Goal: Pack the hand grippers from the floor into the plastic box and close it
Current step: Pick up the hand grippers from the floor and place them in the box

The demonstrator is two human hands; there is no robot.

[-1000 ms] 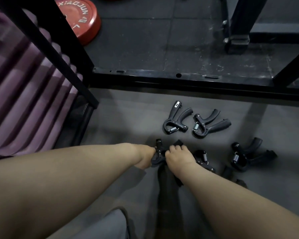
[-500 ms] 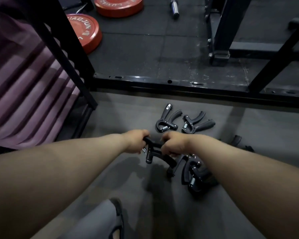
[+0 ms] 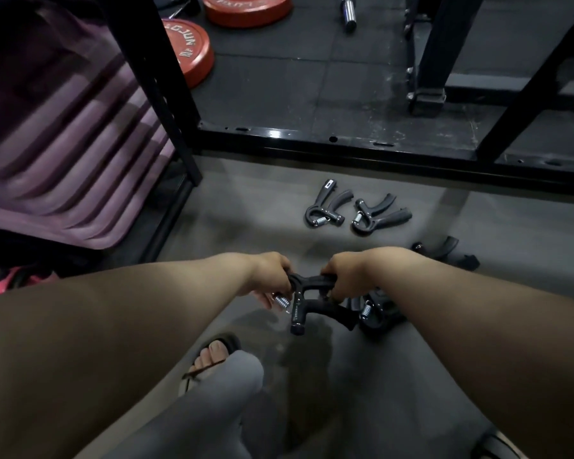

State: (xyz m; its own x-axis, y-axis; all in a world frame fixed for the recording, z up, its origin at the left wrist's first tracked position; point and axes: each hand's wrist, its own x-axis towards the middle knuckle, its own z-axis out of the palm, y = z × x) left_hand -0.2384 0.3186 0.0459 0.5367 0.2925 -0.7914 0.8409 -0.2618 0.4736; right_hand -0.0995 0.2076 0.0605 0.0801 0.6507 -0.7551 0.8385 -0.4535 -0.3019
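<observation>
Both my hands hold one black hand gripper (image 3: 307,298) above the grey floor. My left hand (image 3: 272,276) grips its spring end, and my right hand (image 3: 345,276) grips one handle. Another hand gripper (image 3: 371,313) lies on the floor just under my right wrist. Two more black hand grippers (image 3: 325,207) (image 3: 376,215) lie side by side farther out. A further one (image 3: 451,251) is partly hidden behind my right forearm. No plastic box is in view.
A black steel rack frame (image 3: 345,149) crosses the floor ahead, with an upright (image 3: 166,84) at the left. Purple mats (image 3: 67,154) are stacked on the left. Red weight plates (image 3: 193,51) and a barbell end (image 3: 348,9) lie beyond. My sandalled foot (image 3: 212,356) is below.
Both hands have lifted one hand gripper off the floor and drawn it toward me. The view has tilted up, showing more of the rack and plates.
</observation>
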